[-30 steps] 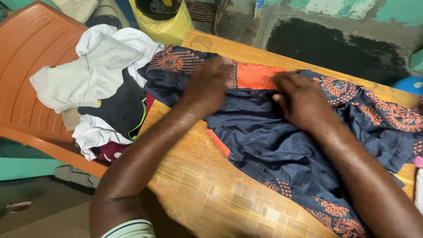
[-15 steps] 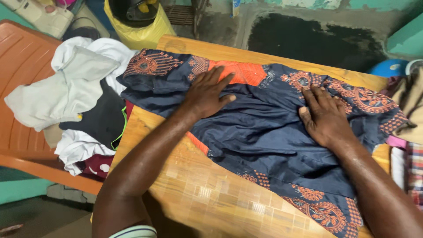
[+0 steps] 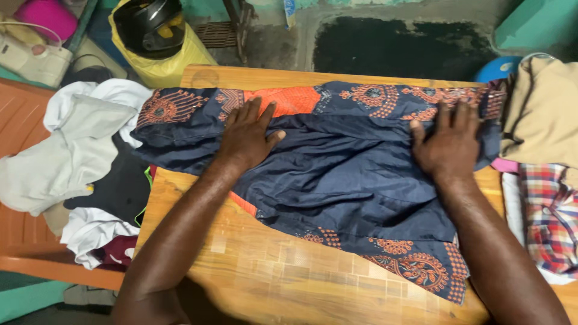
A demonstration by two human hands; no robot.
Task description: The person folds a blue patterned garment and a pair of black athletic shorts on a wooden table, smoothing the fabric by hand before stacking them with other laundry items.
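Navy fabric with orange embroidered patterns — a garment — is lying spread across the wooden table, reaching from the table's left edge to near its right edge. The left hand is pressing flat on the garment's left part, just below an orange panel; its grip is open, fingers extended and spread, holding nothing. The right hand is pressing flat on the garment's right part, well apart from the left hand; its grip is likewise open, fingers spread on the cloth.

Surroundings:
- A pile of white and dark clothes is resting on an orange plastic chair, touching the garment's left end.
- A beige cloth and a plaid cloth are lying at the table's right side.
- A yellow container is standing beyond the table — a dark helmet-like object is sitting in it.
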